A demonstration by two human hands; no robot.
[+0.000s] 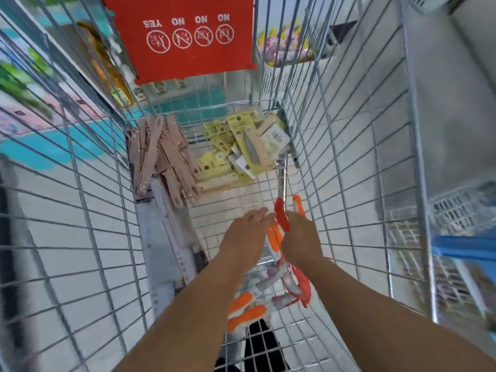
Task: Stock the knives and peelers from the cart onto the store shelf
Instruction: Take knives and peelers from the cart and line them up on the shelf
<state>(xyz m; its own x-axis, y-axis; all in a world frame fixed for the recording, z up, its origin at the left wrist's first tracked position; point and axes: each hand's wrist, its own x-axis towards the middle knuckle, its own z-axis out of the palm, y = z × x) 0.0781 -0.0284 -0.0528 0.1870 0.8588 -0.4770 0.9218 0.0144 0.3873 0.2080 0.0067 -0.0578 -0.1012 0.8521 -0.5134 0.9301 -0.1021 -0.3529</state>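
I look down into a wire cart (346,183). My right hand (300,237) grips a bunch of red- and orange-handled peelers (281,214) whose handles stick out past its fingers. My left hand (247,234) lies beside it with straight fingers, touching the same bunch. More orange- and red-handled tools (247,310) lie under my forearms. Pink-beige knives (163,157) are piled at the far left of the cart, and yellow-carded knives (241,146) at the far end. Long white-packed knives (166,245) lie along the left side.
A red child-seat flap (185,36) with printed warning signs hangs at the cart's far end. Store shelving with goods (456,237) stands to the right, blurred. Colourful packages (40,103) fill the left side outside the cart. The floor is pale tile.
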